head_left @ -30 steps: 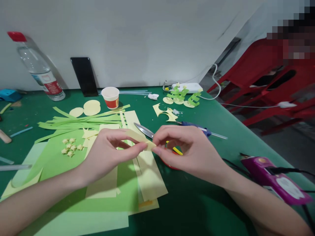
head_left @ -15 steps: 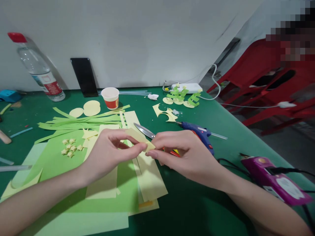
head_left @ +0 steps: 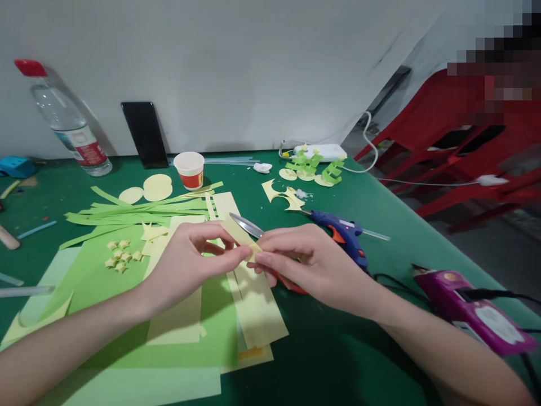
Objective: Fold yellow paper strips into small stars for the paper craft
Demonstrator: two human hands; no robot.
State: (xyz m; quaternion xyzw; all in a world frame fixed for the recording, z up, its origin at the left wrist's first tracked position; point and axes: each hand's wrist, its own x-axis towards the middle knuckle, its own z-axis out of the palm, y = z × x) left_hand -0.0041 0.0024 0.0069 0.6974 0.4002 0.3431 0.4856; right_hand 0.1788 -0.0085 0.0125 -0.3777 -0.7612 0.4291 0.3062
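Note:
A pale yellow paper strip [head_left: 237, 234] is pinched between both my hands, its lower end folded over at the fingertips. My left hand [head_left: 196, 254] is closed on it with thumb and forefinger. From the other side, my right hand [head_left: 315, 262] grips the folded end, fingertips close to the left thumb. Scissors [head_left: 246, 225] lie behind and under the right hand, red handle partly hidden. Under the hands are yellow paper strips [head_left: 264, 307] and a green sheet [head_left: 127, 332]. Small folded paper stars [head_left: 122, 254] lie left of my left hand.
A blue glue gun [head_left: 338, 225] lies right of the scissors, near a purple power strip [head_left: 473, 307] with cables. Green strips [head_left: 139, 210], a paper cup [head_left: 189, 170], a leaning phone [head_left: 145, 135] and a bottle [head_left: 71, 121] stand behind. Small green paper models [head_left: 313, 163] sit at the back right.
The strip's upper part has turned more upright, and its folded end has shifted slightly. My right fingers have changed their grip, moving a little left. The strip stays in both hands.

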